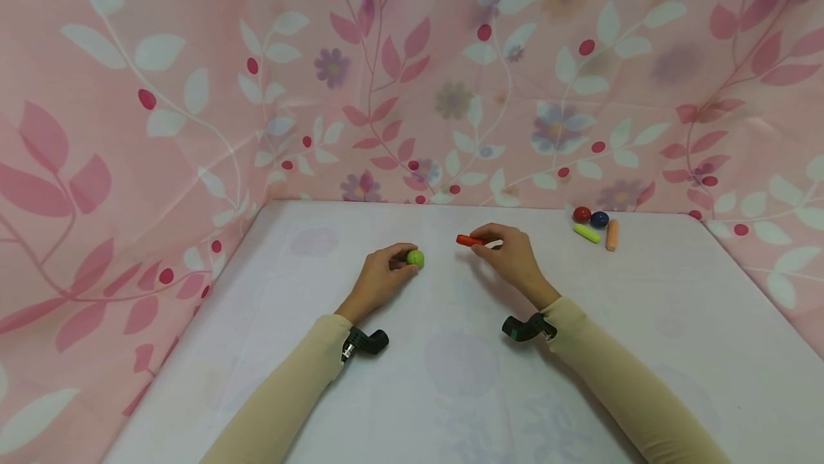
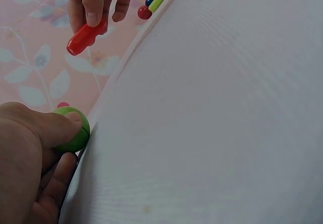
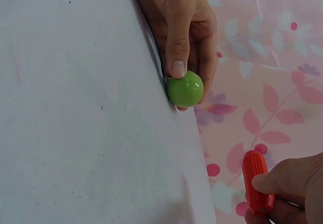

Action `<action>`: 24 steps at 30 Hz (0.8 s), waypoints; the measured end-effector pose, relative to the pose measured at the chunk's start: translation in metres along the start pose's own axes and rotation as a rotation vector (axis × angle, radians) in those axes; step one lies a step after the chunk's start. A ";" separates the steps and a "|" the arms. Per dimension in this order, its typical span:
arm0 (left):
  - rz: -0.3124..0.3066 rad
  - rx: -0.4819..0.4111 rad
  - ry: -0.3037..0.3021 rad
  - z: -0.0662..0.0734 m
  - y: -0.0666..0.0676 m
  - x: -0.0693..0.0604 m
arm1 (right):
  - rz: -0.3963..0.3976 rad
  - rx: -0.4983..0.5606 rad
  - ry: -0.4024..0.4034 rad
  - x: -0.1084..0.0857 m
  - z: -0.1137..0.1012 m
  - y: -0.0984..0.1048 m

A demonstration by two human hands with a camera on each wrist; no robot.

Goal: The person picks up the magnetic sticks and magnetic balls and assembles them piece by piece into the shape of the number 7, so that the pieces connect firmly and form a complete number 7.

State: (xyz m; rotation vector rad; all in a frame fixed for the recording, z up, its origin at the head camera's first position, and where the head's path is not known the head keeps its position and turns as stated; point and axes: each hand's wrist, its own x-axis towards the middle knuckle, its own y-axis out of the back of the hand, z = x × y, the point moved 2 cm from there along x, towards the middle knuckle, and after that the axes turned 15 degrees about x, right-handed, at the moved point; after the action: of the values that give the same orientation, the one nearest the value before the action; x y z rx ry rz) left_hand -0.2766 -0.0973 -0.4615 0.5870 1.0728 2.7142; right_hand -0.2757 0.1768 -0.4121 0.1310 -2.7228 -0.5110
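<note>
In the head view my left hand [image 1: 381,274] is near the middle of the table, its thumb and fingers gripping a glossy green ball [image 1: 415,258]. A seam line runs across the ball in the left wrist view, where it sits at or close to the tabletop. My right hand [image 1: 511,253], to the right and a little farther back, pinches a short red ridged stick [image 1: 468,240] above the table. The stick's free end points left, towards the ball, and the two things are apart. Fingers hide part of both.
At the back right of the white table [image 1: 463,378] lie a red ball [image 1: 582,214], a dark blue ball [image 1: 599,219], a yellow-green stick [image 1: 586,233] and an orange stick [image 1: 612,235]. A pink leaf-patterned cloth [image 1: 399,92] hangs behind and at the sides.
</note>
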 end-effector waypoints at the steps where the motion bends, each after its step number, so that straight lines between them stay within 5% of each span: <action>1: 0.000 0.001 0.001 0.000 0.000 0.000 | -0.004 0.002 0.002 0.000 0.000 -0.001; 24: -0.018 0.008 0.015 0.000 0.000 0.000 | -0.070 0.034 0.019 -0.003 0.001 -0.029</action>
State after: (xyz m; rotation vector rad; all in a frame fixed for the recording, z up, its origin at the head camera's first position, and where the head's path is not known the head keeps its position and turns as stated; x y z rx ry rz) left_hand -0.2769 -0.0970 -0.4609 0.5569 1.0881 2.7042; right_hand -0.2729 0.1508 -0.4241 0.2391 -2.7167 -0.4802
